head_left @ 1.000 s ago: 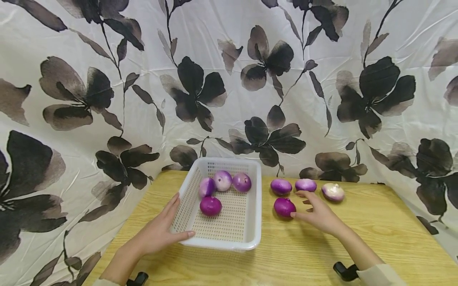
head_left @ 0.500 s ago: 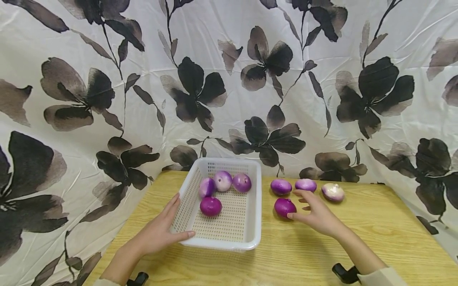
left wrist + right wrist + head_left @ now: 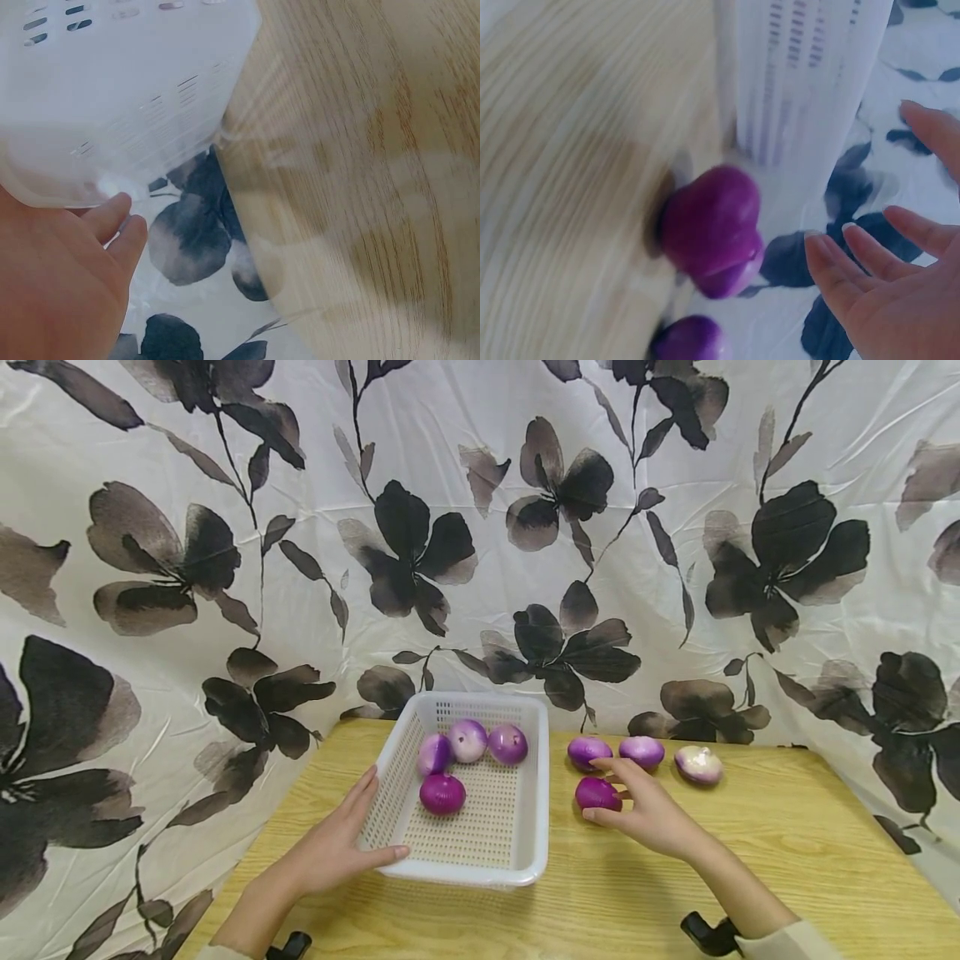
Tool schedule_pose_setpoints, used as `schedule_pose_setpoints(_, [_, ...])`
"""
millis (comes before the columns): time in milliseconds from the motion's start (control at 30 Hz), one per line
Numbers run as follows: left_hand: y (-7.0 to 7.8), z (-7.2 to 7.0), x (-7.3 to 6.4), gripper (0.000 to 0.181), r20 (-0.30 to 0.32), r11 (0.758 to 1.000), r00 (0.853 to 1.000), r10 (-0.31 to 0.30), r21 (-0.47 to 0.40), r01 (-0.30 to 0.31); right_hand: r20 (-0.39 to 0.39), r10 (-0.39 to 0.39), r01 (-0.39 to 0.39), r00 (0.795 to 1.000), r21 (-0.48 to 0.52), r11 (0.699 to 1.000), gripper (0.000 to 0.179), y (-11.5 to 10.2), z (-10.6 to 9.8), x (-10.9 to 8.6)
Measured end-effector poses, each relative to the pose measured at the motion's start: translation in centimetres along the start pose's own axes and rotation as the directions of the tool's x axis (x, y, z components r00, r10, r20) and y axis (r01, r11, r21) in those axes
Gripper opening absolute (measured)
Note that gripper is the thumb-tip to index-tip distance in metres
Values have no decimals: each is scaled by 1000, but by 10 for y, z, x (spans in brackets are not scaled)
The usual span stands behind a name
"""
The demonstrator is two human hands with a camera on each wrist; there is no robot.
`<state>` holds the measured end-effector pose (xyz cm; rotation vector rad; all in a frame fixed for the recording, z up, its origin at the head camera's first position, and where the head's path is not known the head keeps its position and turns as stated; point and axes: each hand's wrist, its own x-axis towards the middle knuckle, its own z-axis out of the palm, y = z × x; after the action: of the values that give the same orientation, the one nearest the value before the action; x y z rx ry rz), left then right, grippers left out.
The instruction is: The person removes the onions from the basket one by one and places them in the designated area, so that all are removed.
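Note:
My left hand (image 3: 337,852) rests against the near left corner of a white perforated plastic basket (image 3: 542,827), fingers along its left side and thumb on the near rim. In the left wrist view the fingers touch the basket's outer edge. Inside the basket lie several red onions, among them a deep magenta one (image 3: 442,794). Right of the basket, another magenta red onion (image 3: 596,794) sits on the table, partly hidden by my right hand (image 3: 651,812). That hand's fingers are spread; the right wrist view shows them apart from the onion (image 3: 711,217).
Behind the magenta onion stand two purple onions (image 3: 589,753) (image 3: 642,752) and a pale, partly yellowish one (image 3: 698,764). The wooden table (image 3: 600,910) ends at a floral cloth backdrop (image 3: 480,568).
My right hand has moved left, so its fingers now reach over the magenta onion on the table. The left hand and basket have stayed in place.

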<state>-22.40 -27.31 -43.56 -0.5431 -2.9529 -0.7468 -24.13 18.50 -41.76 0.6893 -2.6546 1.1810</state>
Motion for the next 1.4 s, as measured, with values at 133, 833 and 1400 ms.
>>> schedule_pose_setpoints(133, [0, 0, 0, 121, 0, 1000, 1000, 2, 6, -2, 1, -34, 34, 999, -8, 999, 67, -10, 7, 3])
schedule_pose_setpoints(833, [2, 0, -1, 121, -1, 1000, 1000, 0, -4, 0, 103, -186, 170, 977, 146, 974, 63, -51, 47, 25])
schedule_pose_setpoints(1400, [2, -1, -1, 120, -3, 1000, 1000, 7, -4, -7, 195, -189, 182, 962, 50, 982, 74, -77, 75, 45])
